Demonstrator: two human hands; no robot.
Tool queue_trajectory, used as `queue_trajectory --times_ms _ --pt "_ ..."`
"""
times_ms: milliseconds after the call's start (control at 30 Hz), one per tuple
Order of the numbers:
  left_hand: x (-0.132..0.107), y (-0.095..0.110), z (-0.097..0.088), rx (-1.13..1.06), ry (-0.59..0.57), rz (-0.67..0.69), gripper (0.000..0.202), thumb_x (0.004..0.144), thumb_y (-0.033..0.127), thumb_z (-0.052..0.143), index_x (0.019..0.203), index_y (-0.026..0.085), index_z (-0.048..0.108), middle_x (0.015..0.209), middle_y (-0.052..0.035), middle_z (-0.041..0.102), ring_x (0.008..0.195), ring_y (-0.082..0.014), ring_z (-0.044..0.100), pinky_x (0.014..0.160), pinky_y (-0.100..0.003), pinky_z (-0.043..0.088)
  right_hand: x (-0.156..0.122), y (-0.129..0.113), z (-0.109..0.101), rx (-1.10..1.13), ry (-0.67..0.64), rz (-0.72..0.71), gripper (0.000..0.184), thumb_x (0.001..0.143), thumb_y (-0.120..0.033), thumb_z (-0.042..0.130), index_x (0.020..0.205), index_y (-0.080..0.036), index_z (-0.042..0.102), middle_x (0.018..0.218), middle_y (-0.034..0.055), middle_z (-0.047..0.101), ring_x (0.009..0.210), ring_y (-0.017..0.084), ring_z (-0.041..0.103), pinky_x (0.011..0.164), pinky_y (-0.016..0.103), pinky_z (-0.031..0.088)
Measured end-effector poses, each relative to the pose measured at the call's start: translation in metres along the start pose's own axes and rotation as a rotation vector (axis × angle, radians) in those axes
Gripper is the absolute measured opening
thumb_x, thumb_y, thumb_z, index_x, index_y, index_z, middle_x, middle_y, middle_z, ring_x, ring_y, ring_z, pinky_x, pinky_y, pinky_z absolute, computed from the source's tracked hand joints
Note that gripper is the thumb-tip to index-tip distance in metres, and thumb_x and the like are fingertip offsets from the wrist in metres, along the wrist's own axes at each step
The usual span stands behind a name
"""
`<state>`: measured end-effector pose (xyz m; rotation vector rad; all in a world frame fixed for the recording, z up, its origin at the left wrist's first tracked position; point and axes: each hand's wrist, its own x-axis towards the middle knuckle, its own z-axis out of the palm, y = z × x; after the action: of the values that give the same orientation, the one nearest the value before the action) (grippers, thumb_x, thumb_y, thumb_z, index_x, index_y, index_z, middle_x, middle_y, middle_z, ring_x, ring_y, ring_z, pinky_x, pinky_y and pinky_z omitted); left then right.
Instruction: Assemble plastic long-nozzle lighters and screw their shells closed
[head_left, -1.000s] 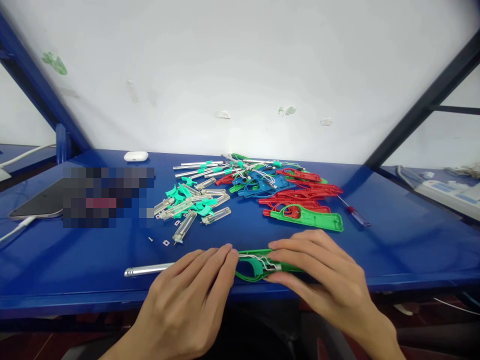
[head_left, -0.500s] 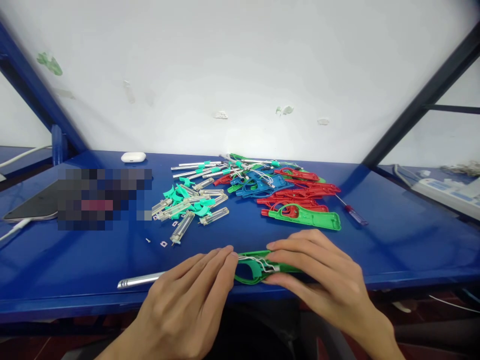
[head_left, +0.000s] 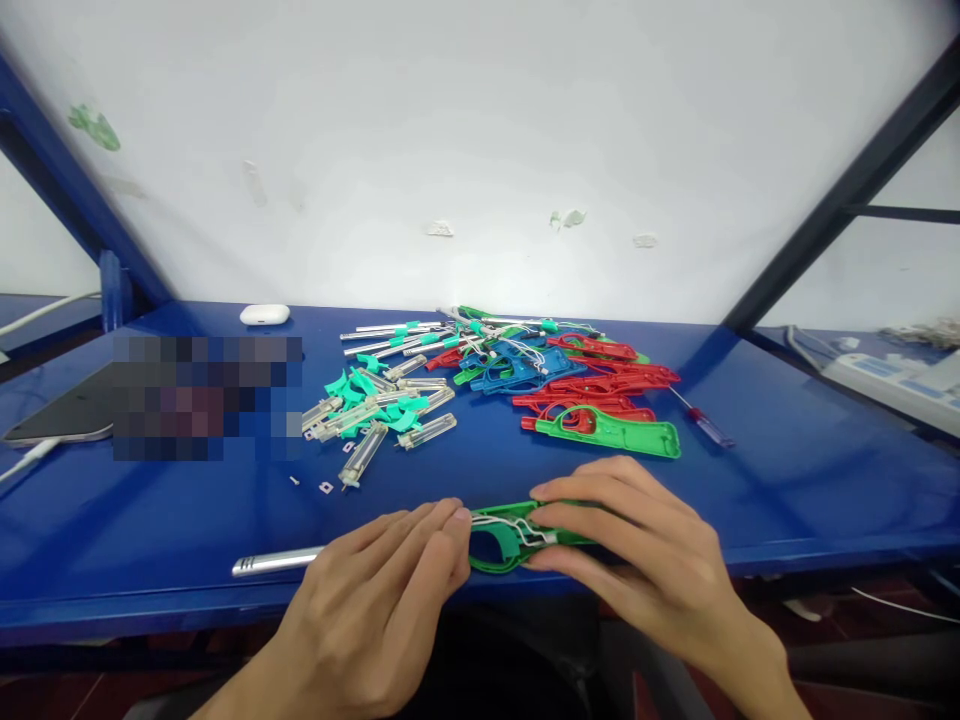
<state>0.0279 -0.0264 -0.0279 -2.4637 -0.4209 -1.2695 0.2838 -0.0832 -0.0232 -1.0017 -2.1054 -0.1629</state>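
Near the table's front edge lies an opened green lighter casing (head_left: 491, 566) of the long-necked kind, with white wires and a teal trigger (head_left: 510, 542) inside it. My left hand (head_left: 382, 595) is closed around its neck end, fingers pressed together. A silver metal tube (head_left: 277, 562) sticks out to the left from under that hand. My right hand (head_left: 637, 545) grips the handle end, thumb on the near side and fingertips on the far side and over the wires. Both hands hide much of the casing.
Clear fuel tanks (head_left: 364, 455) and teal triggers (head_left: 363, 382) are heaped at centre left. Behind are silver tubes with wires (head_left: 390, 345). Red casing halves (head_left: 600, 385), a green casing half (head_left: 637, 436) and a screwdriver (head_left: 709, 427) lie right. A phone (head_left: 64, 405) and white earbud case (head_left: 265, 314) lie left.
My left thumb and fingers have shifted slightly on the neck end of the casing. My right hand keeps nearly the same grip, and the pieces on the table lie as before.
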Motion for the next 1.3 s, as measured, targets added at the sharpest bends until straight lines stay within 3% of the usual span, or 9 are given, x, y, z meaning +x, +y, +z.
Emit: queue_trajectory --times_ms 167,267,400,500,700,1033,1300 --pt "-0.003 -0.004 -0.002 -0.020 -0.057 0.011 0.012 0.107 0.007 0.059 0.108 0.002 0.070 0.101 -0.0129 0.084 0.093 -0.0226 0.083 0.082 -0.031 0.067 0.000 0.000 0.000 -0.001 0.009 -0.003 0.021 0.093 -0.021 0.083 0.111 -0.015 0.075 0.112 0.0087 0.079 0.100 0.022 0.067 0.091 0.039 0.057" --pt "-0.005 -0.007 -0.002 -0.034 -0.107 -0.025 0.019 0.108 0.007 0.057 0.122 0.003 0.069 0.110 -0.0128 0.083 0.097 -0.0223 0.082 0.084 -0.032 0.066 0.000 -0.001 0.000 -0.016 0.011 -0.004 0.019 0.093 -0.021 0.082 0.110 -0.015 0.076 0.111 0.0089 0.080 0.099 0.022 0.067 0.091 0.038 0.056" --pt "-0.004 -0.011 -0.002 -0.039 -0.198 -0.083 0.036 0.108 0.002 0.045 0.138 0.008 0.064 0.114 -0.0100 0.081 0.090 -0.0191 0.080 0.073 -0.031 0.065 0.000 -0.001 0.000 -0.031 0.015 -0.009 0.018 0.094 -0.022 0.081 0.110 -0.015 0.076 0.110 0.0084 0.080 0.098 0.021 0.067 0.089 0.038 0.056" --pt "-0.002 -0.011 -0.004 -0.034 -0.211 -0.089 0.035 0.106 0.001 0.042 0.127 0.011 0.069 0.108 -0.0085 0.081 0.087 -0.0207 0.080 0.068 -0.032 0.064 0.000 -0.001 0.000 -0.037 0.010 -0.017 0.019 0.094 -0.022 0.081 0.111 -0.015 0.076 0.111 0.0081 0.080 0.097 0.021 0.067 0.089 0.038 0.057" --pt "-0.003 -0.008 -0.004 -0.014 -0.214 -0.031 0.026 0.109 0.005 0.045 0.122 0.006 0.067 0.110 -0.0129 0.081 0.095 -0.0235 0.081 0.077 -0.034 0.066 0.001 -0.001 -0.001 -0.039 0.000 -0.015 0.017 0.095 -0.023 0.080 0.110 -0.016 0.076 0.111 0.0075 0.080 0.097 0.021 0.068 0.088 0.038 0.057" --pt "0.009 -0.004 -0.001 -0.076 -0.098 -0.071 0.015 0.108 0.004 0.051 0.102 0.007 0.064 0.087 -0.0092 0.081 0.072 -0.0181 0.080 0.070 -0.028 0.065 0.001 0.000 -0.001 -0.005 -0.022 -0.005 0.019 0.096 -0.025 0.080 0.112 -0.017 0.074 0.111 0.0071 0.080 0.097 0.022 0.069 0.087 0.039 0.057" --pt "0.008 -0.005 -0.002 -0.088 -0.133 -0.086 0.014 0.109 0.006 0.052 0.106 0.008 0.065 0.090 -0.0075 0.080 0.075 -0.0172 0.079 0.071 -0.027 0.064 0.003 -0.002 -0.002 -0.037 -0.047 0.011 0.017 0.098 -0.030 0.077 0.110 -0.019 0.073 0.109 0.0063 0.081 0.095 0.022 0.071 0.085 0.039 0.057"
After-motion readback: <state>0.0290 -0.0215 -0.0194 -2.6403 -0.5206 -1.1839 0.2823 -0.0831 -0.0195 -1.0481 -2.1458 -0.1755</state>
